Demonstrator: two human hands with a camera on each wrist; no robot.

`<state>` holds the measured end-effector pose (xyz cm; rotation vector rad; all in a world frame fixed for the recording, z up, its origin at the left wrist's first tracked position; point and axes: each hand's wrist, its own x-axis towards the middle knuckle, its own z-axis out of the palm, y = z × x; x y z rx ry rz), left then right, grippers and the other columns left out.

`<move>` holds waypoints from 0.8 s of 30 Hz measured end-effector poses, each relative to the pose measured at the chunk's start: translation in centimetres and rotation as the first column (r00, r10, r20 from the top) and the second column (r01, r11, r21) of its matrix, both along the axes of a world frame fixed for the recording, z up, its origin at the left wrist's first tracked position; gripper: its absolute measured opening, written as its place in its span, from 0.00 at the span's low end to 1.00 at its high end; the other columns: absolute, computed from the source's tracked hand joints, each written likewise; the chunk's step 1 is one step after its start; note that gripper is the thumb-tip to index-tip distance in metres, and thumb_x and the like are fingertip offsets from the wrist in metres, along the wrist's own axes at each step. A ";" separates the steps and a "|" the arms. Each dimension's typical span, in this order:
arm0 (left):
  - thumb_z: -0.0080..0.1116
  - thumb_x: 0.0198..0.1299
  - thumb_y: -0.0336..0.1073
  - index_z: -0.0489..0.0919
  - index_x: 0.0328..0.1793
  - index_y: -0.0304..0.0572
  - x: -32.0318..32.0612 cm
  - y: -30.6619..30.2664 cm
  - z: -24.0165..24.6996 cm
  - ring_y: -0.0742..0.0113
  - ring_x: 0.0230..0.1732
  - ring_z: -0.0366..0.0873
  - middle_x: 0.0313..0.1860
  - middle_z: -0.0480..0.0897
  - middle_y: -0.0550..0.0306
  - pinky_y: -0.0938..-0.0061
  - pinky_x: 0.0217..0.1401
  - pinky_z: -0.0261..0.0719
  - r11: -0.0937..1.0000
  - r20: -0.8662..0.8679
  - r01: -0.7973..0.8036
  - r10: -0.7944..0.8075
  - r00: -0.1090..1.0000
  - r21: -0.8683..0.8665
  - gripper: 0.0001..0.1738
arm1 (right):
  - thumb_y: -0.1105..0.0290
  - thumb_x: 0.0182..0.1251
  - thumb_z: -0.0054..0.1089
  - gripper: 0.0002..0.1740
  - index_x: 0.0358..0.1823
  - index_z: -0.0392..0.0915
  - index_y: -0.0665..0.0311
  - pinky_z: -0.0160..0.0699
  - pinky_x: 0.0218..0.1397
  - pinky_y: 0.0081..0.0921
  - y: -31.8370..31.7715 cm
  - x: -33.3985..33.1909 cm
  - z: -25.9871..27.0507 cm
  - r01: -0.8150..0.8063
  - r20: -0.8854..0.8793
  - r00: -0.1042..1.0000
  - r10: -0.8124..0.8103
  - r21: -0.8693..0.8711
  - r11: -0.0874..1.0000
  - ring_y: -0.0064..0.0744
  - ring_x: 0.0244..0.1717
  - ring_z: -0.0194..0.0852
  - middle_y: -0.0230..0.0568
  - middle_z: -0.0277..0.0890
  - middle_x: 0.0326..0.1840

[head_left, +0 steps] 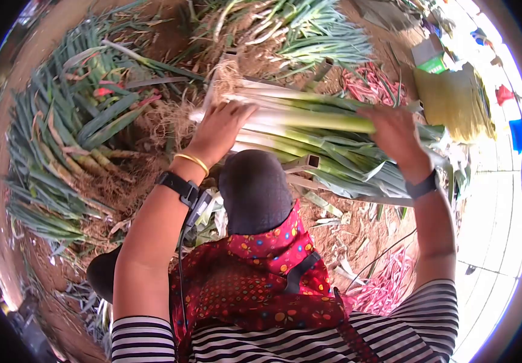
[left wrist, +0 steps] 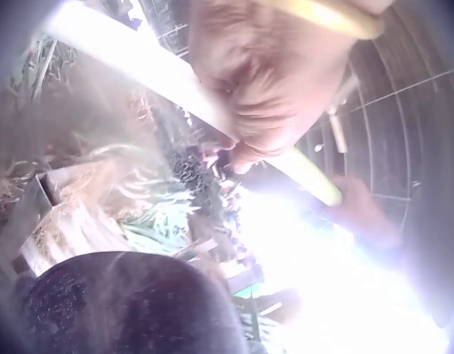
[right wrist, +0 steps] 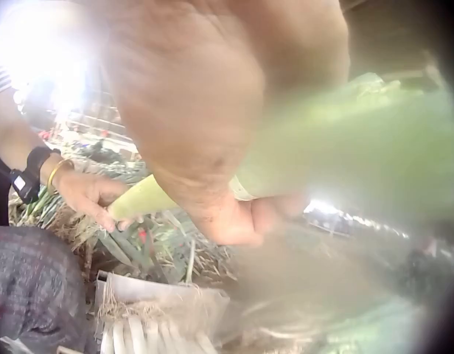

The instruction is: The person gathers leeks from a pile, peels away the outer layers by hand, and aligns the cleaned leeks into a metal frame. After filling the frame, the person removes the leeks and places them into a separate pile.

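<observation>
A thick leek point(head_left: 309, 120), white at one end and green at the other, is held level by both hands above a row of leeks point(head_left: 333, 158) lying in a metal frame. The left hand point(head_left: 221, 128) grips its white part near the roots; in the left wrist view the fingers of that hand point(left wrist: 267, 81) curl round the stalk point(left wrist: 149, 70). Farther right, the right hand point(head_left: 394, 136) grips the green part. The right wrist view has the right hand point(right wrist: 205, 125) close up, bent round the stalk point(right wrist: 142, 199), with blurred leaves beyond it.
Large heaps of leeks lie at the left point(head_left: 61, 139) and at the top point(head_left: 327, 36). Red-pink ties point(head_left: 373, 83) lie behind the frame, more point(head_left: 388, 281) near the person's right side. A yellow sack point(head_left: 455, 100) is at the right. Square metal posts point(head_left: 302, 163) stick up from the frame.
</observation>
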<state>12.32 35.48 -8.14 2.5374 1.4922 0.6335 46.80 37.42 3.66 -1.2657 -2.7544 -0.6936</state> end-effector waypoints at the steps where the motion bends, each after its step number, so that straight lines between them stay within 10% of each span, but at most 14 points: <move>1: 0.52 0.55 0.35 0.72 0.60 0.52 0.0 0.4 -2.7 0.56 0.54 0.70 0.49 0.74 0.53 0.64 0.57 0.65 0.997 -0.025 0.079 -0.079 0.997 -0.010 0.23 | 0.76 0.44 0.61 0.22 0.45 0.78 0.53 0.76 0.41 0.35 -1.0 0.6 -1.1 0.080 -0.038 0.995 -0.088 -0.192 0.978 0.39 0.38 0.78 0.36 0.78 0.35; 8: 0.53 0.54 0.50 0.72 0.60 0.51 0.6 0.2 -11.2 0.55 0.53 0.70 0.49 0.74 0.53 0.63 0.61 0.62 0.967 -0.057 0.172 -0.186 0.981 -0.189 0.27 | 0.70 0.50 0.60 0.19 0.47 0.74 0.54 0.77 0.43 0.36 -5.1 1.6 -13.2 0.134 -0.086 0.969 -0.233 -0.607 0.783 0.42 0.40 0.77 0.40 0.77 0.36; 22: 0.50 0.55 0.54 0.63 0.70 0.62 1.5 -1.5 -12.1 0.53 0.51 0.67 0.46 0.72 0.56 0.61 0.58 0.67 0.965 -0.191 0.065 -0.115 0.975 -0.252 0.34 | 0.68 0.62 0.50 0.20 0.56 0.67 0.54 0.70 0.50 0.39 -6.4 0.8 -16.5 0.323 0.093 0.930 -0.355 -0.668 0.670 0.36 0.53 0.72 0.36 0.72 0.49; 24: 0.51 0.55 0.53 0.62 0.70 0.63 1.6 -1.4 -11.9 0.52 0.52 0.67 0.47 0.71 0.55 0.60 0.58 0.67 0.971 -0.185 0.062 -0.106 0.977 -0.230 0.34 | 0.64 0.59 0.57 0.25 0.60 0.66 0.50 0.70 0.53 0.39 -7.1 3.2 -15.8 0.086 -0.241 0.928 -0.285 -0.606 0.791 0.35 0.53 0.71 0.34 0.70 0.52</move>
